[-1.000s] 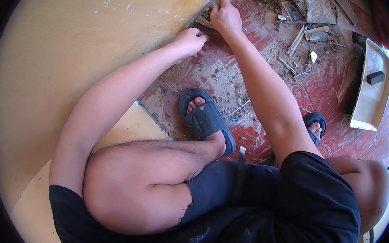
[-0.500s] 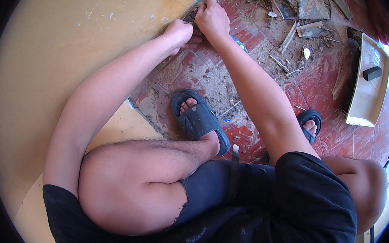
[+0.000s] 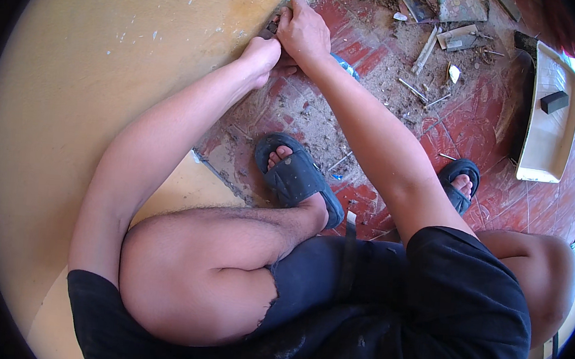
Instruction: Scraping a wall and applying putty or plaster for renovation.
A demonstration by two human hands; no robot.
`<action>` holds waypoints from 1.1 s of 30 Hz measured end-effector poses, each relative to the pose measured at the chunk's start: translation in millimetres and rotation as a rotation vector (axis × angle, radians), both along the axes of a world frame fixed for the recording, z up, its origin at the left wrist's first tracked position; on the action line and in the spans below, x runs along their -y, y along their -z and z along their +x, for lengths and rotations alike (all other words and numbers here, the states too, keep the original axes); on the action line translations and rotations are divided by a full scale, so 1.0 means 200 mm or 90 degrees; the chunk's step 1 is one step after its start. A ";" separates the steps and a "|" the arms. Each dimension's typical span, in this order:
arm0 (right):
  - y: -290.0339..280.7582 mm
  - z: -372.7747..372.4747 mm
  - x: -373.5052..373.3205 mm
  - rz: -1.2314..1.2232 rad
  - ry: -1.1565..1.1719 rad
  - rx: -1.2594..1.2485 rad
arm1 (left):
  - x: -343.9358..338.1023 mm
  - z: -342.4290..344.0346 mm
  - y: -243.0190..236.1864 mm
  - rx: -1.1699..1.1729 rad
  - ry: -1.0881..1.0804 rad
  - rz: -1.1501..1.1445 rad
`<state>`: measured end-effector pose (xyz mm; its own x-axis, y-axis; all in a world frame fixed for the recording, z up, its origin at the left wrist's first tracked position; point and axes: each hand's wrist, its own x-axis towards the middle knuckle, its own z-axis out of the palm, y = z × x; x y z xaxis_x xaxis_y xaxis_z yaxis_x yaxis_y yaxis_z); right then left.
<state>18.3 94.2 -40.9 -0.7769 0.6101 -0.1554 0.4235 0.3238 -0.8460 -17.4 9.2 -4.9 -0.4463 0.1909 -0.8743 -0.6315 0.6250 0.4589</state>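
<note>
Both my hands meet at the foot of the yellow wall (image 3: pixel 154 68), far ahead of my knees. My left hand (image 3: pixel 261 56) is closed, its fingers tucked under and mostly hidden. Right beside it, my right hand (image 3: pixel 306 34) is bent over a dark brown piece (image 3: pixel 270 30) against the wall, its fingers curled round the edge. The piece shows only in part, so its kind cannot be made out. Beneath my right wrist lies a blue-and-white item (image 3: pixel 345 66), partly covered by the arm.
Dust and rubble cover the red tiled floor (image 3: pixel 432 147). Flat scraps (image 3: pixel 457 37), a pale stick (image 3: pixel 424 52) and a patterned piece (image 3: pixel 462 5) lie at the far side. To the right stands a cream tray (image 3: pixel 539 155) with a black block (image 3: pixel 554 102). My sandalled foot (image 3: pixel 298 173) is near.
Both hands have shifted slightly left along the wall, staying close together. The view has moved a little. The tray and scraps look otherwise the same.
</note>
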 end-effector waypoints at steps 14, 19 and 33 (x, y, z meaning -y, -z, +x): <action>-0.03 -0.03 -0.03 -0.060 0.020 0.125 | 0.03 0.00 0.01 0.025 0.030 0.011; -0.05 -0.03 -0.01 -0.028 0.021 0.072 | 0.05 -0.01 0.04 0.017 0.003 0.028; -0.07 -0.02 -0.06 -0.084 0.021 0.134 | 0.03 0.05 -0.02 -0.034 -0.022 0.048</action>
<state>13.4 105.6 -27.6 -0.6989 0.5983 -0.3918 0.6035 0.1993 -0.7721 -7.8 2.3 -0.4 -0.4988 0.2387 -0.8332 -0.6254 0.5664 0.5367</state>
